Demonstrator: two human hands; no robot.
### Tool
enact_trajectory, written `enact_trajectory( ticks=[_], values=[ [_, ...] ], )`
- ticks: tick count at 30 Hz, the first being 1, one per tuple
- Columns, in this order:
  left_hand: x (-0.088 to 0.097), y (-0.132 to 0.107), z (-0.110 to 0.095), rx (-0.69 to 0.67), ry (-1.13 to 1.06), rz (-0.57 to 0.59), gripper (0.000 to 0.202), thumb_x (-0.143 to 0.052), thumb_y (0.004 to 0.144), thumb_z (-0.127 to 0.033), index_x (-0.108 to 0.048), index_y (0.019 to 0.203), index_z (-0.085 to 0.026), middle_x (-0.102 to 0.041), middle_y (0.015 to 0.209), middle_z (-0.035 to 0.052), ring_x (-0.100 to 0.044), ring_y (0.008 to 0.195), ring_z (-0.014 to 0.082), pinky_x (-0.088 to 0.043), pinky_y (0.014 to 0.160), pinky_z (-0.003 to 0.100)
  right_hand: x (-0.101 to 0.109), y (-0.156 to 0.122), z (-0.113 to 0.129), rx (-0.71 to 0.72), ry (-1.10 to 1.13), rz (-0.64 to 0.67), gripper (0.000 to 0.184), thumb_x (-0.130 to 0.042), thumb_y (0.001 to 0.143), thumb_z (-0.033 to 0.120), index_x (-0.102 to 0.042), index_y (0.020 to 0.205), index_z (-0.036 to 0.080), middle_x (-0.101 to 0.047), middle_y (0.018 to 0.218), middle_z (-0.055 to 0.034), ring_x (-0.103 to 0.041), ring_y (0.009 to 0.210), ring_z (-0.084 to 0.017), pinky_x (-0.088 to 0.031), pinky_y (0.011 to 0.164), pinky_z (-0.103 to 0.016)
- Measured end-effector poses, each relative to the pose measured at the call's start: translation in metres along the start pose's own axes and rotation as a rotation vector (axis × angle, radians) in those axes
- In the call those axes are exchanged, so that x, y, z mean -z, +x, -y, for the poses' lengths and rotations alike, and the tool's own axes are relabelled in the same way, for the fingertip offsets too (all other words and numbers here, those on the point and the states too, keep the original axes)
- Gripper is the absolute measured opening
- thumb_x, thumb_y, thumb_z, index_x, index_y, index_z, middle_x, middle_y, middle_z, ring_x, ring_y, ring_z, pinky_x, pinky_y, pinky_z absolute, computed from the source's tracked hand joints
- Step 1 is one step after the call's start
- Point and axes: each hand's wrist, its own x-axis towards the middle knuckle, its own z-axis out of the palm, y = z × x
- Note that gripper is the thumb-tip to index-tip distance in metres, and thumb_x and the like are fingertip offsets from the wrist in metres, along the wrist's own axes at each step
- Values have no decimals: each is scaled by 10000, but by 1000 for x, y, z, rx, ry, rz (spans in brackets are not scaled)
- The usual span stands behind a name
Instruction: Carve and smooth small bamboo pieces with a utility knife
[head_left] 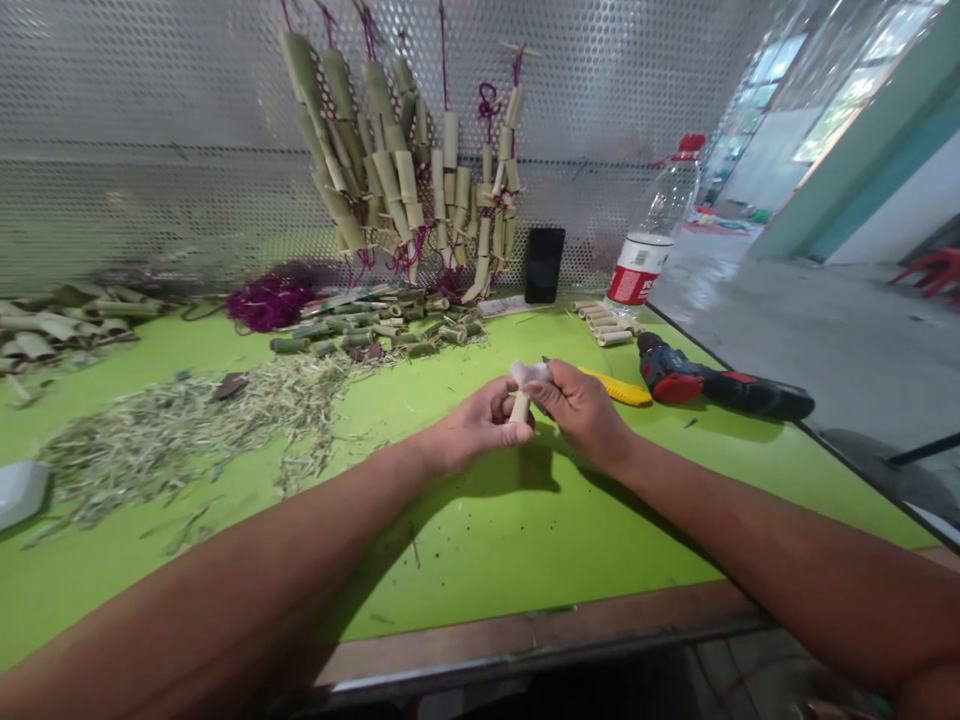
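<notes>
A short bamboo tube (519, 407) is gripped upright between the closed left hand (472, 425) and the closed right hand (581, 412), and a white scrap (527, 374), its material hard to tell, is pinched at the tube's upper end. The tube is held above the green counter (480, 540). A firm, steady pinch would best keep the small tube from slipping. A yellow utility knife (615, 386) lies just beside the right hand, with a cordless drill (720, 380) beyond it, near the counter's right edge (847, 460). A stretch of flecked counter lies in front of the hands as far as the wooden near edge (540, 640). Bamboo shavings (187, 440) are spread to the left, and cut bamboo pieces (375, 325) are heaped farther back.
</notes>
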Motion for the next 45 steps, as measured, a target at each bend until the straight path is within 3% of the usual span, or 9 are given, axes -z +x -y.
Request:
enact_trajectory(
  ticks=[6,10,13,20,27,32,37,42,45],
  values=[
    [0,-3,-3,31,31,-46,577,-746,773,-414,-469,1213,-163,-517,933,35,-502,825,136,-442,693,269,1,-2,1,67,77,142,347,-533,928,478,-459,720,210,-449,632,42,-399,573,-99,-291,514,-229],
    [-1,-3,-1,75,-20,20,610,-730,801,-369,-427,1294,-177,-515,848,11,-491,750,121,-421,644,268,10,6,-10,-46,8,-128,365,-532,935,468,-417,695,219,-412,598,51,-374,549,-101,-272,497,-240],
    [0,-2,1,25,-53,-9,646,-753,778,-356,-442,1325,-211,-533,965,46,-508,840,146,-443,700,297,13,7,-14,-40,45,-244,337,-527,944,449,-427,715,222,-441,601,48,-404,550,-105,-310,516,-244],
    [-2,2,0,-22,-16,19,589,-745,785,-299,-504,1315,-216,-547,987,56,-519,906,173,-464,827,367,5,0,-1,40,42,-61,325,-544,928,445,-444,719,217,-456,642,34,-420,587,-110,-337,535,-239],
    [-8,2,-1,25,-77,64,648,-749,788,-273,-403,1333,-218,-548,956,52,-536,873,160,-451,725,306,7,3,-3,-12,26,-13,341,-523,925,500,-447,744,221,-484,644,29,-434,587,-118,-330,531,-244],
    [-6,0,-4,20,-27,86,550,-698,829,-368,-438,1281,-192,-556,945,52,-541,863,156,-454,744,312,8,1,-2,10,-66,-39,362,-520,932,483,-402,714,219,-427,626,42,-397,566,-103,-278,511,-235],
    [-2,-1,-3,-25,72,44,488,-675,835,-427,-485,1207,-175,-527,953,47,-525,863,152,-471,736,296,5,-5,7,115,-57,98,359,-504,939,479,-416,709,217,-437,606,42,-382,536,-98,-267,504,-232],
    [-1,-1,-3,-6,67,51,436,-637,862,-438,-503,1178,-170,-526,854,28,-469,729,116,-413,629,255,6,-1,3,18,-105,-32,394,-490,938,513,-376,698,223,-416,602,43,-371,545,-101,-258,503,-232],
    [-2,-1,-6,-25,64,44,452,-655,838,-473,-525,1143,-166,-522,869,29,-466,736,117,-405,634,257,4,-1,2,66,-58,51,388,-485,935,527,-398,712,222,-430,609,41,-371,543,-101,-274,501,-226]
  ],
)
